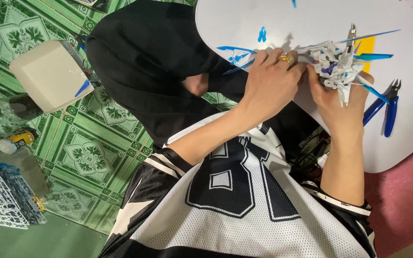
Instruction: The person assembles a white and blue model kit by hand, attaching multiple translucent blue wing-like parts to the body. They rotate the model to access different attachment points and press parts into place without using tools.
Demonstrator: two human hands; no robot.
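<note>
A white and blue model figure (336, 64) with long thin blue wing blades is held over the edge of a white table (311, 19). My right hand (340, 107) cups it from below, fingers wrapped around its body. My left hand (269, 81), with a gold ring on one finger, pinches the figure's left side, its fingertips touching the white parts. A loose blue and white wing piece (235, 55) lies on the table just beyond my left hand's knuckles.
Blue-handled nippers (384, 107) lie on the table to the right, a small blue part (262, 34) further up. On the green patterned floor mat (96, 153) stand a beige box (48, 74), a plastic bag and parts runners (5, 198). Black fabric (154, 62) covers my lap.
</note>
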